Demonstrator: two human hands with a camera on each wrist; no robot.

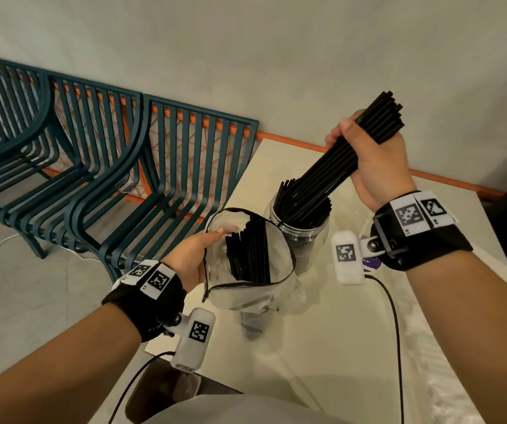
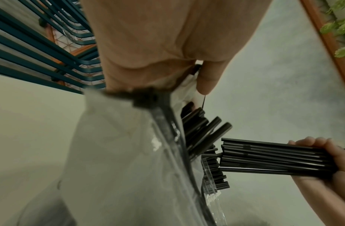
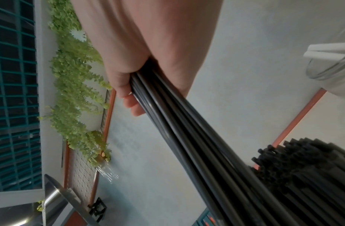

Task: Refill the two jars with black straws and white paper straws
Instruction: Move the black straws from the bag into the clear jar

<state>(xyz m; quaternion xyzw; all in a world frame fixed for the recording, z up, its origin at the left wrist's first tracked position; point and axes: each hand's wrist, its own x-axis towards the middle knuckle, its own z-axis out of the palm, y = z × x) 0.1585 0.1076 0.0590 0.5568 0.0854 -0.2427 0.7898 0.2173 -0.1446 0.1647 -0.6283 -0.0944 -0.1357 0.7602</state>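
My right hand (image 1: pixel 368 148) grips a bundle of black straws (image 1: pixel 338 166), tilted, with its lower end in the mouth of a clear jar (image 1: pixel 304 237) that holds more black straws. The same bundle (image 3: pixel 187 130) runs down from my fist in the right wrist view. My left hand (image 1: pixel 197 255) pinches the rim of an open clear plastic bag (image 1: pixel 246 292) with black straws (image 1: pixel 249 249) inside; the bag (image 2: pixel 119 152) fills the left wrist view. A second jar (image 3: pixel 330 68) with white straws (image 3: pixel 326 52) shows at the right wrist view's edge.
The jar stands on a cream table (image 1: pixel 322 347) with an orange edge. Teal metal chairs (image 1: pixel 108 166) stand in a row to the left against the wall. Black cables (image 1: pixel 396 332) cross the table near me. Green plants (image 3: pixel 74 91) hang on a far wall.
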